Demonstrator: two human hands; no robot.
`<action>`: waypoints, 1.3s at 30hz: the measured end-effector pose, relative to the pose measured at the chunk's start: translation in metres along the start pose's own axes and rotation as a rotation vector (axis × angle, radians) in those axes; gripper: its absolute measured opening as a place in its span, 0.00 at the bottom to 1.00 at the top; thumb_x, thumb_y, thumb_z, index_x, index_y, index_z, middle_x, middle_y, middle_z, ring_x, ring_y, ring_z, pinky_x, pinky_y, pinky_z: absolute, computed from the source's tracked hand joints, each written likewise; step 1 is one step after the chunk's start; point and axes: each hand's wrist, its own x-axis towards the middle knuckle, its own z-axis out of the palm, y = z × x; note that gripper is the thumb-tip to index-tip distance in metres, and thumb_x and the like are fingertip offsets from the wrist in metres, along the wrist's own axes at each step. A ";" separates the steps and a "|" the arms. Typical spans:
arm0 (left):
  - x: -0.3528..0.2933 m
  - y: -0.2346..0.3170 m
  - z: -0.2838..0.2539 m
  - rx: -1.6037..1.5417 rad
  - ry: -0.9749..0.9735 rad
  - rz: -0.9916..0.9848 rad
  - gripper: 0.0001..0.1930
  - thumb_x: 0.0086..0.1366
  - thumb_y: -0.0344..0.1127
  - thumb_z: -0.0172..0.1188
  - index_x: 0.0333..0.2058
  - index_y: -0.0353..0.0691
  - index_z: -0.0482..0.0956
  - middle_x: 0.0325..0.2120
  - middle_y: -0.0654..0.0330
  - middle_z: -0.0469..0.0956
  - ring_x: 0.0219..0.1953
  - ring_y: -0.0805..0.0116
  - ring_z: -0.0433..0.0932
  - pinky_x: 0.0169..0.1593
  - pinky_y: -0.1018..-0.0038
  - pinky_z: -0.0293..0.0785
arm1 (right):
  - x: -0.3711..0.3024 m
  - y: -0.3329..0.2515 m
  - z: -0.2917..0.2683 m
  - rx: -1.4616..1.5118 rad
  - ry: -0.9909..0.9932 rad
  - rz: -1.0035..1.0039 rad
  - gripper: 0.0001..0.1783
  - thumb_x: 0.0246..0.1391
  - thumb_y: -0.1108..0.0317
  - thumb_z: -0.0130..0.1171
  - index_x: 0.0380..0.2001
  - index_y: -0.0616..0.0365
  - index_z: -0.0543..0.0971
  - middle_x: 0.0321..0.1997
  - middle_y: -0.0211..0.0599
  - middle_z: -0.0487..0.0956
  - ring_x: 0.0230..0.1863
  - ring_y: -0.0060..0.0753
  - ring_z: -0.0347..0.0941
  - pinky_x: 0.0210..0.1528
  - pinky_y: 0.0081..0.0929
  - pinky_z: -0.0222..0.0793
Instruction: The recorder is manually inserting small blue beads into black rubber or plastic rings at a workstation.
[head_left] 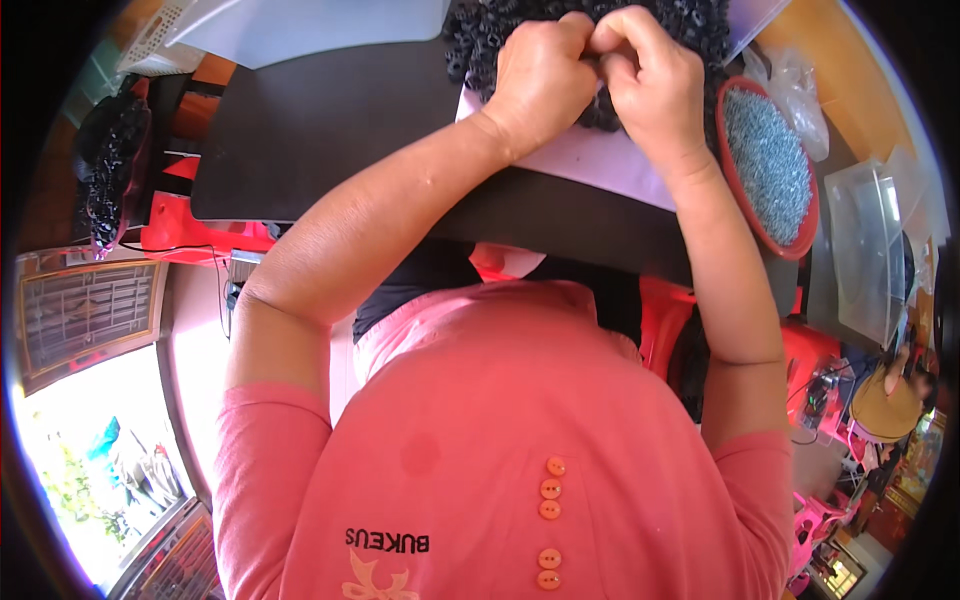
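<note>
Both my hands meet over a heap of small black ring-like parts (pixel 475 45) at the far edge of the table. My left hand (pixel 545 75) is closed, its fingertips curled away and partly hidden behind the hand. Against it, my right hand (pixel 655 85) pinches with thumb and bent forefinger. Whatever lies between the fingers is too small and covered to name. A pale sheet (pixel 600 165) lies beneath the heap. Beside my right hand stands a red basin (pixel 728 170) filled with small light-blue pieces (pixel 768 165).
The dark table (pixel 300 140) carries a translucent bin (pixel 310 25) at the far left. Right of the basin are a crumpled clear bag (pixel 797 100) and a clear plastic box (pixel 865 250). A container of black parts (pixel 110 170) stands far left. Red stools (pixel 185 230) sit low around the table.
</note>
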 end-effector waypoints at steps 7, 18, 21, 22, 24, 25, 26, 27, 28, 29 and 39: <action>0.006 0.023 -0.023 -0.616 -0.184 -0.631 0.06 0.63 0.29 0.60 0.36 0.31 0.79 0.21 0.58 0.79 0.16 0.77 0.73 0.17 0.81 0.64 | 0.000 0.010 -0.012 0.592 0.078 0.626 0.13 0.52 0.80 0.57 0.43 0.61 0.78 0.34 0.31 0.80 0.34 0.19 0.75 0.37 0.18 0.71; 0.007 0.017 -0.023 -0.676 -0.158 -0.706 0.08 0.62 0.28 0.62 0.37 0.29 0.79 0.23 0.58 0.79 0.18 0.76 0.74 0.18 0.81 0.64 | 0.000 0.001 -0.005 0.664 0.162 0.640 0.12 0.52 0.81 0.58 0.40 0.61 0.81 0.33 0.30 0.81 0.33 0.16 0.74 0.35 0.16 0.72; 0.008 0.016 -0.023 -0.712 -0.146 -0.710 0.07 0.62 0.28 0.61 0.37 0.29 0.79 0.23 0.58 0.79 0.18 0.76 0.74 0.18 0.81 0.64 | 0.000 0.000 -0.006 0.715 0.156 0.627 0.12 0.52 0.81 0.58 0.40 0.61 0.82 0.32 0.29 0.81 0.33 0.16 0.75 0.36 0.16 0.72; 0.008 0.016 -0.023 -0.723 -0.138 -0.698 0.07 0.63 0.28 0.61 0.36 0.29 0.79 0.23 0.58 0.79 0.18 0.76 0.74 0.18 0.81 0.64 | 0.001 -0.001 -0.007 0.715 0.155 0.626 0.12 0.52 0.81 0.58 0.40 0.61 0.82 0.32 0.29 0.81 0.33 0.16 0.75 0.36 0.16 0.72; 0.008 0.019 -0.023 -0.685 -0.138 -0.677 0.07 0.63 0.28 0.61 0.36 0.29 0.79 0.23 0.58 0.79 0.18 0.76 0.74 0.18 0.81 0.64 | 0.003 -0.002 -0.010 0.681 0.102 0.638 0.11 0.53 0.80 0.57 0.40 0.60 0.82 0.32 0.30 0.81 0.33 0.17 0.75 0.36 0.17 0.72; 0.007 0.020 -0.024 -0.647 -0.138 -0.655 0.07 0.63 0.28 0.61 0.36 0.29 0.79 0.23 0.58 0.79 0.18 0.77 0.74 0.18 0.82 0.64 | 0.003 -0.001 -0.010 0.681 0.100 0.637 0.11 0.53 0.80 0.57 0.40 0.60 0.82 0.32 0.30 0.81 0.33 0.17 0.75 0.36 0.17 0.72; 0.007 0.020 -0.023 -0.648 -0.139 -0.655 0.07 0.63 0.28 0.61 0.36 0.29 0.79 0.23 0.58 0.79 0.18 0.77 0.74 0.18 0.82 0.64 | 0.003 0.000 -0.012 0.645 0.045 0.646 0.11 0.53 0.79 0.56 0.40 0.61 0.82 0.32 0.30 0.81 0.33 0.17 0.75 0.35 0.17 0.72; 0.007 0.020 -0.023 -0.607 -0.133 -0.612 0.06 0.63 0.28 0.61 0.36 0.29 0.79 0.22 0.59 0.79 0.18 0.77 0.74 0.18 0.82 0.64 | 0.004 0.001 -0.013 0.608 -0.009 0.655 0.10 0.54 0.78 0.56 0.39 0.61 0.82 0.32 0.30 0.81 0.33 0.17 0.75 0.35 0.18 0.72; 0.007 0.020 -0.023 -0.566 -0.128 -0.569 0.06 0.63 0.28 0.61 0.36 0.29 0.79 0.22 0.59 0.79 0.19 0.78 0.74 0.18 0.83 0.64 | 0.004 0.002 -0.014 0.606 -0.009 0.656 0.10 0.54 0.78 0.56 0.39 0.61 0.82 0.32 0.30 0.81 0.33 0.17 0.75 0.35 0.18 0.72; 0.007 0.020 -0.023 -0.565 -0.128 -0.568 0.06 0.63 0.28 0.61 0.36 0.29 0.79 0.22 0.59 0.79 0.19 0.78 0.74 0.18 0.83 0.64 | 0.004 0.004 -0.014 0.625 -0.037 0.667 0.10 0.55 0.77 0.56 0.39 0.61 0.82 0.32 0.30 0.81 0.33 0.18 0.75 0.35 0.18 0.72; 0.008 0.017 -0.025 -0.664 -0.192 -0.638 0.08 0.62 0.28 0.62 0.37 0.29 0.79 0.23 0.58 0.79 0.20 0.76 0.75 0.21 0.81 0.68 | 0.004 0.014 -0.022 0.569 -0.171 0.598 0.11 0.54 0.75 0.53 0.39 0.62 0.82 0.31 0.31 0.80 0.32 0.19 0.74 0.34 0.18 0.72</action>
